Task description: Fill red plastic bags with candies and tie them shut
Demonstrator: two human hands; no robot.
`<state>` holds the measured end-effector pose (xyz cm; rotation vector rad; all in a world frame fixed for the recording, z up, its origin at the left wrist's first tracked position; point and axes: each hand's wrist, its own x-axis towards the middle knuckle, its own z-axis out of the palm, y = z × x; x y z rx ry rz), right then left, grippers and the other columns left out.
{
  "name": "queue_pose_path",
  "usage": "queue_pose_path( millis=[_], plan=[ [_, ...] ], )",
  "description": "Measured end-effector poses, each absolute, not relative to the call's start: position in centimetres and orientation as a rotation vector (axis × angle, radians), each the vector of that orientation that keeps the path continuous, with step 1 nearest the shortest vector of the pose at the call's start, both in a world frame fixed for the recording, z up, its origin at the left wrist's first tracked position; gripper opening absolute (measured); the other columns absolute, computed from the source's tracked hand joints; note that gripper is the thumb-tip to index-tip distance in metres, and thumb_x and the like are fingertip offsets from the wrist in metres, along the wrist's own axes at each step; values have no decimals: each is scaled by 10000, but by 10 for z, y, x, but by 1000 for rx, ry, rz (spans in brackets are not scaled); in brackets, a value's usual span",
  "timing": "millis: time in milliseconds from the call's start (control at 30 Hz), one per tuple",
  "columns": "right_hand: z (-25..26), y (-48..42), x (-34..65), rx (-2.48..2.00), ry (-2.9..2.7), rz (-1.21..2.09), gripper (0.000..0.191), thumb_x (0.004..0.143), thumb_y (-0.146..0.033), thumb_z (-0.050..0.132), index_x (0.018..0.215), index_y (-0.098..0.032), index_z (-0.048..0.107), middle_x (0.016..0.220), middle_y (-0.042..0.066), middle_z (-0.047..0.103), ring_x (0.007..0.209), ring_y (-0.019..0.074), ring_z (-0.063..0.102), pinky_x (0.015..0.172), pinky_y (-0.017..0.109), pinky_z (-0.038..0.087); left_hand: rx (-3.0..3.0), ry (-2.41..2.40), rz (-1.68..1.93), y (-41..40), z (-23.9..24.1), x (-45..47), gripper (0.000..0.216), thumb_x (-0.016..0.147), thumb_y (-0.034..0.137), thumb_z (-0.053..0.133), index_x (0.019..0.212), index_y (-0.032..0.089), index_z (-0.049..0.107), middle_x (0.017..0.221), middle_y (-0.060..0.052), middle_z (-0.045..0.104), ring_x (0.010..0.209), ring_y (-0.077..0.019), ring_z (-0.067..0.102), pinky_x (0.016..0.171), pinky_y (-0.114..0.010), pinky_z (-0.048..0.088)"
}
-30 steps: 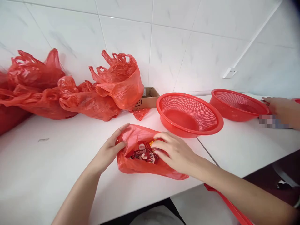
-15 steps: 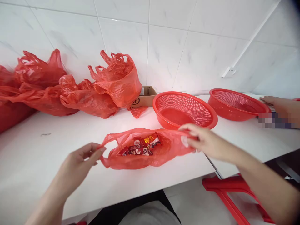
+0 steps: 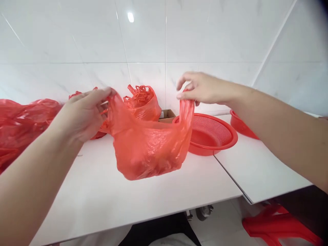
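A thin red plastic bag [image 3: 151,147] hangs by its two handles in front of me, its lower part bulging above the white table [image 3: 102,201]. My left hand [image 3: 87,109] is closed on the left handle. The right handle is pinched between the thumb and fingers of my right hand [image 3: 202,87]. The bag's side hides what lies inside it. Just behind the bag, to the right, a red plastic colander [image 3: 212,133] stands on the table, partly covered by the bag.
Filled red bags [image 3: 28,119] are piled at the left. Against the tiled wall, another red bag [image 3: 146,104] sits beside a cardboard box [image 3: 167,114]. A second red basin [image 3: 242,124] is at the right, partly behind my forearm. A red stool [image 3: 282,223] stands below the table edge.
Both hands have risen with the bag, lifting it by its handles from the table. Its mouth has drawn upright, so the small red packets in it no longer show. The view has tilted up.
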<state>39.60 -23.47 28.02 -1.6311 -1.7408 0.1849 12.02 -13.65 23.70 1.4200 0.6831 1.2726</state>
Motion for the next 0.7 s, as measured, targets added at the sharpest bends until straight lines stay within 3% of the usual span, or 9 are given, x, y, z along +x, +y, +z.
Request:
queue_pose_path(
  millis=[133, 233, 333, 433, 500, 567, 633, 700],
  plan=[
    [277, -227, 384, -1560, -1738, 278, 223, 792, -196, 737, 917, -199, 553, 629, -37, 555, 540, 102, 551, 513, 221, 436, 1296, 610, 1130, -140, 224, 107, 201, 796, 324, 722, 786, 174, 588, 934, -7, 630, 862, -143, 569, 775, -282, 462],
    [276, -220, 368, -1523, -1784, 325, 222, 784, -172, 732, 873, -210, 532, 632, -32, 551, 536, 112, 546, 490, 228, 433, 1381, 492, 1051, -141, 217, 110, 158, 842, 344, 670, 940, 230, 619, 1042, -8, 656, 903, -165, 606, 820, -321, 479],
    [275, -213, 347, -1478, -1886, 370, 201, 790, -162, 706, 856, -213, 522, 643, -33, 549, 543, 113, 541, 483, 228, 441, 1575, 444, 776, -146, 212, 123, 454, 852, 385, 654, 1275, 365, 492, 1120, -23, 660, 946, -219, 645, 810, -400, 506],
    [270, -205, 322, -1393, -1961, 408, 166, 811, -190, 670, 881, -213, 521, 672, -35, 559, 551, 111, 534, 504, 242, 462, 1769, 478, 540, -150, 206, 139, 687, 784, 378, 727, 1387, 351, 398, 1018, -37, 659, 856, -201, 650, 775, -385, 512],
    [262, -199, 309, -1333, -2005, 429, 149, 826, -220, 649, 901, -213, 520, 692, -34, 577, 569, 113, 543, 533, 254, 472, 1870, 553, 480, -148, 199, 148, 571, 757, 420, 739, 1266, 260, 536, 785, 1, 598, 668, -149, 580, 649, -318, 482],
    [252, -194, 302, -1262, -2019, 423, 133, 856, -251, 614, 953, -214, 531, 741, -24, 620, 645, 123, 586, 605, 267, 492, 1880, 633, 461, -144, 193, 154, 396, 774, 502, 689, 1018, 193, 648, 587, 56, 418, 517, -104, 418, 530, -272, 389],
    [239, -189, 304, -1227, -1988, 408, 162, 891, -247, 562, 1050, -221, 541, 869, 0, 671, 773, 132, 626, 704, 286, 507, 1825, 666, 471, -138, 187, 153, 382, 809, 562, 611, 835, 183, 648, 536, 84, 264, 471, -88, 274, 490, -258, 311],
    [223, -185, 312, -1247, -1956, 445, 234, 895, -198, 540, 1127, -226, 537, 1047, 31, 678, 891, 136, 638, 778, 302, 513, 1773, 659, 487, -133, 182, 147, 401, 836, 583, 555, 775, 192, 621, 539, 89, 213, 468, -87, 219, 493, -254, 298]
  ],
)
